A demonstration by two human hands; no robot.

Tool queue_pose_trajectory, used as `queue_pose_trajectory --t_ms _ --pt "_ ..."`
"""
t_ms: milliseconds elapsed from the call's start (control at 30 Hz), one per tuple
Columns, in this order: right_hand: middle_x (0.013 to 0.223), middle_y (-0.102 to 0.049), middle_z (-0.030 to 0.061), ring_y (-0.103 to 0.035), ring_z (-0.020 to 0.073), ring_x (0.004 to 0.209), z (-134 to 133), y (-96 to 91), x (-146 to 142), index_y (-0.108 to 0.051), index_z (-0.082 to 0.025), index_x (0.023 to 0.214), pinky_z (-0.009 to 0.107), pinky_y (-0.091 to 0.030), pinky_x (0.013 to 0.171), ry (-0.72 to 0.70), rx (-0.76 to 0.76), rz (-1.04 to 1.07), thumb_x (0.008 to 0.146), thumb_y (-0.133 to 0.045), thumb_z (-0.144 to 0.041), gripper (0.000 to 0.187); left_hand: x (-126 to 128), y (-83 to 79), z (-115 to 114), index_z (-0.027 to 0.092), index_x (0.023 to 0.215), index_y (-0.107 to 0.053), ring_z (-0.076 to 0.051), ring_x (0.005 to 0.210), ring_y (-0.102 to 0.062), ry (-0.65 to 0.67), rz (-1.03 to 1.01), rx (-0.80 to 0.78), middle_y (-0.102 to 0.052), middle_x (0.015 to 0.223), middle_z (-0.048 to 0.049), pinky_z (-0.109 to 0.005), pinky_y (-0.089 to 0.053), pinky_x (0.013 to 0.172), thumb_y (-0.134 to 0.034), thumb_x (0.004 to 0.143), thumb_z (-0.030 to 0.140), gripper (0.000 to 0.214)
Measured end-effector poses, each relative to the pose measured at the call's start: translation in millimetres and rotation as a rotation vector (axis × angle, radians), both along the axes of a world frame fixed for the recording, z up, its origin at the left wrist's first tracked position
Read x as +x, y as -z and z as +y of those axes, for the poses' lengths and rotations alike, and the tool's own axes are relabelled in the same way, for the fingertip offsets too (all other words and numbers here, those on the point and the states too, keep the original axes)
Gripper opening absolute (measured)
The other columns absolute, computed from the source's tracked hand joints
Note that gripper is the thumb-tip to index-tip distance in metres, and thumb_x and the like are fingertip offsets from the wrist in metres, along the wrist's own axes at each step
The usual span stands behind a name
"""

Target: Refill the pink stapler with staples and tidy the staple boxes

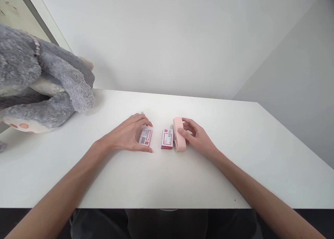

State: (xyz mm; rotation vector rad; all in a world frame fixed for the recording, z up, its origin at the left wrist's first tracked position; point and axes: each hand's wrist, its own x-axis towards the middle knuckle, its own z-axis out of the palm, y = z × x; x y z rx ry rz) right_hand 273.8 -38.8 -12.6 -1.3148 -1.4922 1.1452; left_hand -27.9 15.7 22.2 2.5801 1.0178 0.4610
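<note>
**Both hands closed on small things at mid-table**

Midway across the smooth white table point(235, 162), the left hand point(125, 136) arches, thumb and fingertips pinching a flat red-and-white cardboard box point(145, 137). A matching second box point(167, 139) touches the rounded pink stapler point(179, 138), grasped by the right hand point(197, 136). A fuzzy grey plush toy point(44, 86) sits at the far left edge.

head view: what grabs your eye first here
A big grey plush toy sprawls at the far left of the white table. At the centre, the left hand cups a red-and-white box, a second box lies beside it, and the right hand holds a pink stapler.
</note>
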Motion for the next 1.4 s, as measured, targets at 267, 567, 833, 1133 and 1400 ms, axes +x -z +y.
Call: queue_pose_trajectory --t_ms 267,567,833,1133,1400 --pt "0.118 -0.066 0.0075 -0.065 0.0244 0.108 0 0.5 0 -0.059 -0.030 0.142 0.035 -0.058 0.075 0.000 -0.001 0.012 0.092 -0.068 -0.059 0.058 1 4.3 2 0.023 0.110 -0.071 -0.032 0.109 -0.064 -0.037 0.037 0.130 -0.067 0.121 -0.0097 -0.047 -0.051 0.098 -0.076 0.072 0.073 0.062" --pt "0.116 -0.068 0.0082 -0.065 0.0249 0.110 1 -2.1 -3 -0.062 -0.026 0.137 0.037 -0.058 0.079 -0.005 0.013 0.018 0.093 -0.067 -0.056 0.053 37 14.5 -20 0.028 0.140 -0.058 -0.023 0.099 -0.066 -0.100 -0.233 0.005 -0.065 0.135 -0.0082 -0.040 -0.056 0.089 -0.076 0.084 0.061 0.068" --pt "0.106 -0.062 0.0056 -0.062 0.0217 0.098 3 -3.0 -4 -0.065 -0.023 0.130 0.033 -0.054 0.072 -0.005 0.012 0.025 0.092 -0.067 -0.056 0.050 51 23.5 -26 0.028 0.145 -0.058 -0.026 0.107 -0.064 -0.055 -0.285 0.003 -0.064 0.137 -0.0092 -0.045 -0.054 0.099 -0.081 0.079 0.063 0.078" --pt "0.090 -0.060 0.0004 -0.061 0.0185 0.083 3 -1.7 -2 -0.063 -0.023 0.122 0.032 -0.049 0.069 -0.017 -0.019 0.006 0.089 -0.069 -0.062 0.051 53 24.6 -27 0.029 0.153 -0.048 -0.028 0.115 -0.064 -0.014 -0.196 0.019 -0.055 0.148 -0.0120 -0.044 -0.055 0.097 -0.078 0.080 0.067 0.088" --pt "0.105 -0.069 0.0057 -0.067 0.0230 0.097 0 -4.1 -3 -0.063 -0.024 0.124 0.033 -0.054 0.074 -0.005 -0.043 -0.007 0.089 -0.069 -0.062 0.052 50 12.9 -28 0.022 0.131 -0.050 -0.016 0.064 -0.053 -0.265 -0.234 -0.146 -0.060 0.075 0.0035 -0.032 -0.044 0.066 -0.038 0.106 0.050 0.040"
